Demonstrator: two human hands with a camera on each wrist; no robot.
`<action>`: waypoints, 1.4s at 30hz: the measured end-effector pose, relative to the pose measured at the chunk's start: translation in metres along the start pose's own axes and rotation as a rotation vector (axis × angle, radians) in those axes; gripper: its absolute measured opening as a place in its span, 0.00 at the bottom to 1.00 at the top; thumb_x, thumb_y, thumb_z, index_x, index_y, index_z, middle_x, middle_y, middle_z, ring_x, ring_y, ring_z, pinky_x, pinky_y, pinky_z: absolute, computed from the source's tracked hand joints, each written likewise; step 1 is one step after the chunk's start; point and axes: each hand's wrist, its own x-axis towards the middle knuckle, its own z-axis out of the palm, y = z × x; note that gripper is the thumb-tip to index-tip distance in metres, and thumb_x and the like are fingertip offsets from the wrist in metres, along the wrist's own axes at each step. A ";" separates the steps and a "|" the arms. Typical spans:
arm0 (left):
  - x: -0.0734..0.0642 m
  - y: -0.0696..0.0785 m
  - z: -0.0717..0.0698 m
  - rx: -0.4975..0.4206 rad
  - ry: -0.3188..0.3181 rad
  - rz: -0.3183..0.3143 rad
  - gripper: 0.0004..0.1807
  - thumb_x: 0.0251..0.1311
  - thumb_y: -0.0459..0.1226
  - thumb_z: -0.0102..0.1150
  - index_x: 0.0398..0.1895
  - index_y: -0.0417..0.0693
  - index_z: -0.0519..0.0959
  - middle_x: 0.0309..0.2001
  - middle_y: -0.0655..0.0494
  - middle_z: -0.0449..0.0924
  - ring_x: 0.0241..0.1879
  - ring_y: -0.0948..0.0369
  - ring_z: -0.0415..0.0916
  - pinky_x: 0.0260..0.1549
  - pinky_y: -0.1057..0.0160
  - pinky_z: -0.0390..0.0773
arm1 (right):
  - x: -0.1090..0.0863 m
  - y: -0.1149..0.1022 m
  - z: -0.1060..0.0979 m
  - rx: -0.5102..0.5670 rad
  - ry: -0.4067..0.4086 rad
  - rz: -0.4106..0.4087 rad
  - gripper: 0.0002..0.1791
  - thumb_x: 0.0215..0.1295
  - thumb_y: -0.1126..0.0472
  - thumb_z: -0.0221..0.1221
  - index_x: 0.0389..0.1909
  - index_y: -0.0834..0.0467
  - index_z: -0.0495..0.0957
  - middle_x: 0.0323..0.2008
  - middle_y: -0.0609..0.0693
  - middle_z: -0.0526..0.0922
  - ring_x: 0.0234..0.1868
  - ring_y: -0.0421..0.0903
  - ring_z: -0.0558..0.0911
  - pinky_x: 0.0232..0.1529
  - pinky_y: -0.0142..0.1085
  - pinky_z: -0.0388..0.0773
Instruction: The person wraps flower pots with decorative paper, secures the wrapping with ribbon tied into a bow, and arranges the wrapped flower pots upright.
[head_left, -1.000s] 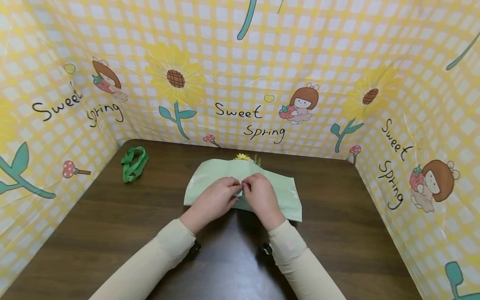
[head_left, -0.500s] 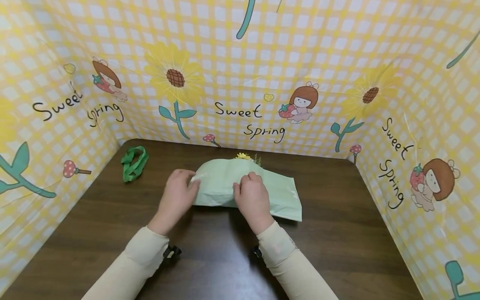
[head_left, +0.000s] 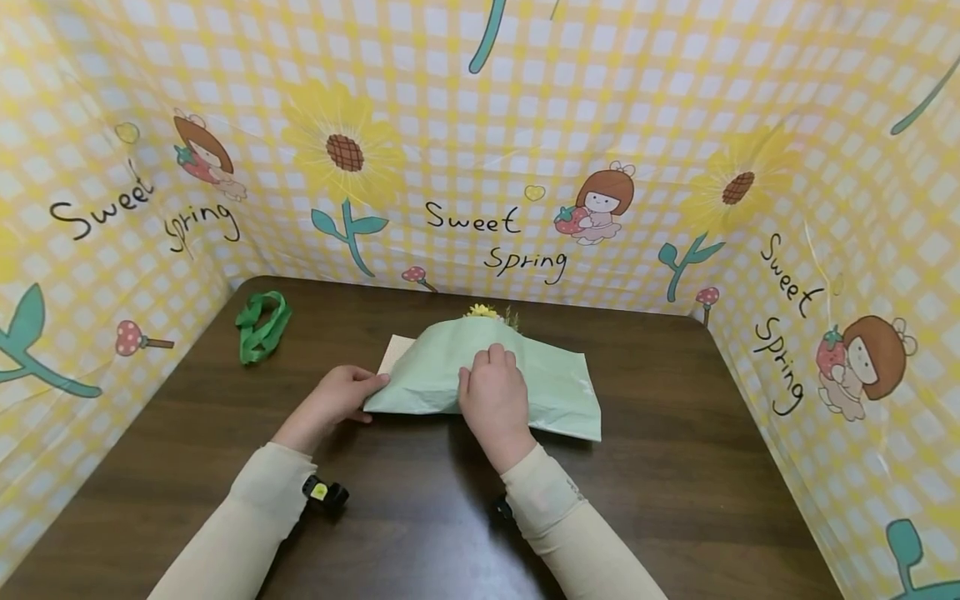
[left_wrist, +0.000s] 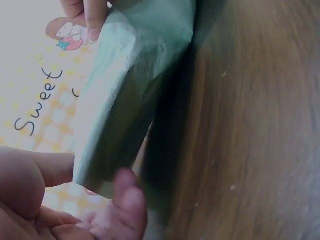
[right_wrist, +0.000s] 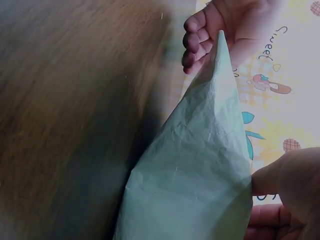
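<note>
A: Quick Q, what just changed?
B: L hand. 1 s ago it met the R hand mid-wrap; now it's out at the L end of the mint-green wrapping paper. Also new: a pale cream flap showing just beyond the L hand's thumb.
A: Same sheet?
B: Can't tell. Poss. its inner face.
A: Hands rn?
B: L hand grasps the paper's end, thumb on top, fingers lower; a fingertip's blurred in the L wrist view, so can't say how firm. R hand's curled, thumb + fingers pinching the paper nr the middle.
A: And the wrap's where?
B: On the desk, in front of both hands, from the L hand's thumb to well right of the R hand. Yellow flowers poke out beyond the R hand's fingers. Green ribbon lies apart, past the L hand & to its left, untouched.
A: Meaning?
B: My read: attn's gone from centre to L end, w/ R hand prob. steadying the gathered middle.
</note>
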 end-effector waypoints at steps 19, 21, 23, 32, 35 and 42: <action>0.002 -0.004 0.004 -0.085 -0.016 -0.027 0.15 0.72 0.36 0.58 0.49 0.29 0.77 0.32 0.48 0.78 0.28 0.58 0.77 0.28 0.59 0.85 | 0.002 -0.012 0.003 -0.123 -0.010 0.058 0.19 0.67 0.49 0.66 0.40 0.64 0.82 0.37 0.55 0.78 0.39 0.52 0.79 0.33 0.40 0.82; 0.002 -0.004 0.005 -0.061 -0.003 -0.023 0.14 0.72 0.36 0.58 0.49 0.30 0.78 0.33 0.47 0.77 0.28 0.57 0.77 0.28 0.58 0.85 | 0.002 -0.014 0.003 -0.148 -0.015 0.054 0.20 0.68 0.48 0.65 0.41 0.64 0.81 0.37 0.55 0.78 0.38 0.52 0.79 0.33 0.39 0.81; 0.002 -0.004 0.006 -0.049 -0.002 -0.023 0.14 0.73 0.36 0.58 0.49 0.29 0.77 0.34 0.47 0.76 0.28 0.57 0.76 0.28 0.58 0.85 | 0.002 -0.016 0.004 -0.170 -0.032 0.055 0.21 0.69 0.46 0.64 0.41 0.63 0.81 0.38 0.54 0.77 0.38 0.51 0.78 0.33 0.38 0.81; 0.001 0.001 0.004 -0.112 -0.041 -0.059 0.15 0.75 0.37 0.53 0.51 0.29 0.73 0.29 0.50 0.71 0.26 0.59 0.72 0.26 0.61 0.84 | -0.002 -0.027 0.009 -0.334 -0.104 0.064 0.28 0.73 0.38 0.57 0.47 0.63 0.77 0.42 0.55 0.73 0.41 0.50 0.75 0.40 0.38 0.79; 0.000 0.003 0.002 -0.150 -0.064 -0.067 0.16 0.76 0.37 0.51 0.53 0.29 0.71 0.32 0.49 0.73 0.28 0.59 0.74 0.29 0.60 0.84 | -0.003 -0.029 0.011 -0.374 -0.110 0.052 0.28 0.74 0.39 0.55 0.49 0.63 0.76 0.43 0.56 0.72 0.41 0.51 0.74 0.41 0.38 0.78; 0.000 0.008 0.002 -0.292 -0.093 -0.103 0.19 0.79 0.39 0.47 0.59 0.29 0.68 0.44 0.47 0.76 0.37 0.59 0.79 0.36 0.60 0.84 | -0.003 -0.027 0.008 -0.335 -0.076 0.058 0.29 0.71 0.38 0.58 0.45 0.63 0.76 0.40 0.55 0.71 0.40 0.51 0.74 0.38 0.38 0.77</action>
